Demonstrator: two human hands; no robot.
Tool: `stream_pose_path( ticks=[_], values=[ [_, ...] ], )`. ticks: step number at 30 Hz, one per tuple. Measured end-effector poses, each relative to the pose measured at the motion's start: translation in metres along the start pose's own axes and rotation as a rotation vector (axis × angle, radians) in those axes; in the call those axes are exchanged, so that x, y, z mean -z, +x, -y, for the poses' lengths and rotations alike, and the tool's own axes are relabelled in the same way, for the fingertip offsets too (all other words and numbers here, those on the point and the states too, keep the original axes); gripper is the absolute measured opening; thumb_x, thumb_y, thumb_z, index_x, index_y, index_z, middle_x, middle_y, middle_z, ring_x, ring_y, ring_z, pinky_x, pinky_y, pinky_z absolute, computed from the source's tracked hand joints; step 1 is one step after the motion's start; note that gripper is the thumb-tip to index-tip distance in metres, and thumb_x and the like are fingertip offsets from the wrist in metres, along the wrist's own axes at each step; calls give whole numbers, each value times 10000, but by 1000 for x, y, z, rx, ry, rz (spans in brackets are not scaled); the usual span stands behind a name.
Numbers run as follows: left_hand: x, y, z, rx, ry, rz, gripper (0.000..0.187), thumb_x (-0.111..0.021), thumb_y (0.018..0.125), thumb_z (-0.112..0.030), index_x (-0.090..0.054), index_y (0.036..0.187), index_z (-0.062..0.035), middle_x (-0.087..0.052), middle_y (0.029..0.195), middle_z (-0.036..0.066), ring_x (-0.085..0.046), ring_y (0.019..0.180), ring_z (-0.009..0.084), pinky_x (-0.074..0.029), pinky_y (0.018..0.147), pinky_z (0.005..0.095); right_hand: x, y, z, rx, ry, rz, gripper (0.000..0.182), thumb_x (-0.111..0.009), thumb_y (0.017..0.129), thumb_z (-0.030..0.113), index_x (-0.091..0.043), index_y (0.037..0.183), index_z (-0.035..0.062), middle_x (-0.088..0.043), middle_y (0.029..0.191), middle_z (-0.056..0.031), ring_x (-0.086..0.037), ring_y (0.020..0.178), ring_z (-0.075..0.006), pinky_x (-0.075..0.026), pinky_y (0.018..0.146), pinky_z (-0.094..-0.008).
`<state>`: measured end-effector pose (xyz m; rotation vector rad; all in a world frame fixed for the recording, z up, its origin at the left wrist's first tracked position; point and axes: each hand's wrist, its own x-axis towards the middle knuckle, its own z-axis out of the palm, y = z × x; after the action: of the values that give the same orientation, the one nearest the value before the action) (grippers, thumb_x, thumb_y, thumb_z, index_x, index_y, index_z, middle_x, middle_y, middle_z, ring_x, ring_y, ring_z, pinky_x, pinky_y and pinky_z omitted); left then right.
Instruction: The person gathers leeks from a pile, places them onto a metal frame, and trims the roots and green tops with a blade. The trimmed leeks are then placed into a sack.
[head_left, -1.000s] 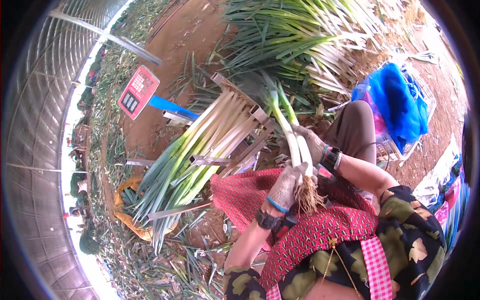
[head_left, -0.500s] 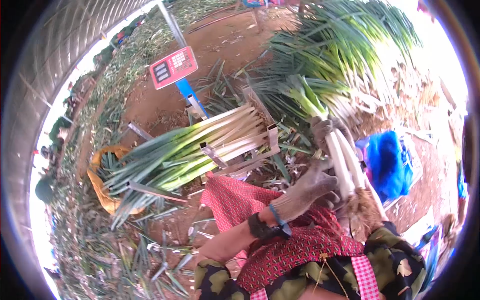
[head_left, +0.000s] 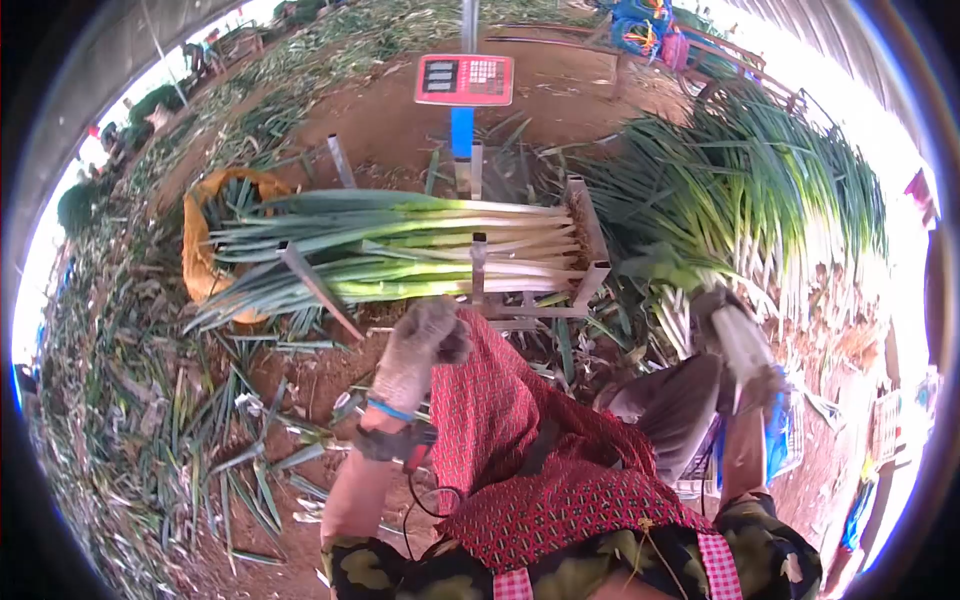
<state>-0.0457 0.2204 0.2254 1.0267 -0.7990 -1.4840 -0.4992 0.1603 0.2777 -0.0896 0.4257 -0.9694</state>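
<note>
Ground [head_left: 400, 135] here is reddish dirt, with a thick scatter of leaf scraps [head_left: 140, 400] down the left side. Next biggest is the leek pile [head_left: 790, 190] on the right, dark green tops pointing up and away, pale ends toward the person. The metal rack [head_left: 590, 235] sits in the middle with a row of leeks [head_left: 420, 245] lying sideways in it, roots by the end frame, leaves hanging out left over an orange sack [head_left: 197, 245]. A red apron [head_left: 560, 440] covers the person's lap, and a blue post [head_left: 462, 132] behind the rack has a red display panel [head_left: 465, 80] on top.

Right hand [head_left: 717, 312], gloved and kinda blurry, is closed around a small leek bunch [head_left: 743, 345], held near the pile, above the knee, tilted with its leafy end up and left. Left hand [head_left: 425, 340], also gloved, is half open, fingers loosely curled, nothing showing in it. It's right by the rack's near side; can't tell if it's touching the leaves. Smallest bit: a blue wristband [head_left: 390, 409] on that wrist.
</note>
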Motion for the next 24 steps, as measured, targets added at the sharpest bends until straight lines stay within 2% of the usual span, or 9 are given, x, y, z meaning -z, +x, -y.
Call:
stream_pose_path(
  ticks=[10, 11, 13, 15, 17, 18, 21, 23, 24],
  values=[
    [64, -3, 6, -47, -64, -225, 253, -646, 984, -254, -623, 1163, -76, -684, 901, 39, -668, 734, 167, -554, 675, 316, -126, 67, 17, 124, -416, 170, 254, -650, 916, 73, -553, 1125, -33, -616, 842, -70, -575, 667, -145, -491, 585, -287],
    [70, -1, 7, -50, -35, -243, 259, -652, 981, -252, -621, 1166, -74, -682, 898, 37, -667, 732, 164, -554, 677, 311, -134, 83, 10, 184, -511, 173, 256, -652, 913, 69, -555, 1127, -34, -618, 843, -71, -574, 666, -144, -488, 581, -285],
    [84, 3, 13, -49, 31, -281, 271, -664, 974, -250, -617, 1172, -71, -679, 891, 33, -664, 726, 158, -555, 681, 302, -157, 112, -36, 632, -917, 33, 247, -664, 910, 55, -557, 1081, -87, -596, 853, -53, -536, 654, -111, -443, 544, -261],
    [95, 11, 17, -66, 26, -290, 246, -664, 966, -211, -613, 1161, -71, -639, 851, 17, -613, 687, 122, -552, 691, 283, -145, 155, -37, 707, -1200, 23, 210, -719, 863, 67, -582, 992, -27, -577, 726, -20, -550, 583, -125, -449, 524, -264],
    [108, 25, 21, -56, 75, -311, 229, -657, 963, -189, -610, 1153, -70, -614, 837, 10, -583, 673, 108, -552, 693, 280, -139, 205, -43, 917, -1454, 96, 277, -727, 852, 57, -547, 1060, 25, -572, 710, -15, -563, 577, -114, -462, 516, -265],
    [106, 32, 18, -73, 130, -349, 222, -648, 958, -169, -604, 1141, -50, -584, 828, 4, -555, 690, 98, -548, 695, 273, -116, 237, -29, 917, -1640, 6, 503, -720, 878, 154, -514, 1324, 46, -669, 955, -98, -662, 772, -184, -537, 647, -310],
    [118, 64, 22, -87, 289, -331, 246, -657, 954, -169, -600, 1151, -33, -584, 829, 1, -570, 723, 111, -550, 712, 279, -94, 307, -49, 1118, -2077, -18, 824, -719, 878, 330, -286, 1558, 155, -508, 1410, -307, -513, 1307, -438, -449, 1069, -475],
    [112, 87, 18, -153, 584, -385, 282, -678, 935, -174, -605, 1171, -39, -622, 883, 45, -602, 769, 143, -544, 733, 301, -70, 344, -66, 1024, -2383, 78, 883, -712, 881, 313, -202, 1584, 149, -531, 1376, -313, -517, 1298, -439, -469, 1057, -479],
    [113, 100, 18, -211, 772, -403, 294, -684, 930, -178, -606, 1179, -43, -634, 910, 60, -610, 785, 149, -544, 743, 310, -32, 381, -69, 1054, -2483, 192, 745, -696, 883, 259, -350, 1528, 123, -608, 1260, -290, -588, 1207, -433, -513, 984, -459]
  ],
)
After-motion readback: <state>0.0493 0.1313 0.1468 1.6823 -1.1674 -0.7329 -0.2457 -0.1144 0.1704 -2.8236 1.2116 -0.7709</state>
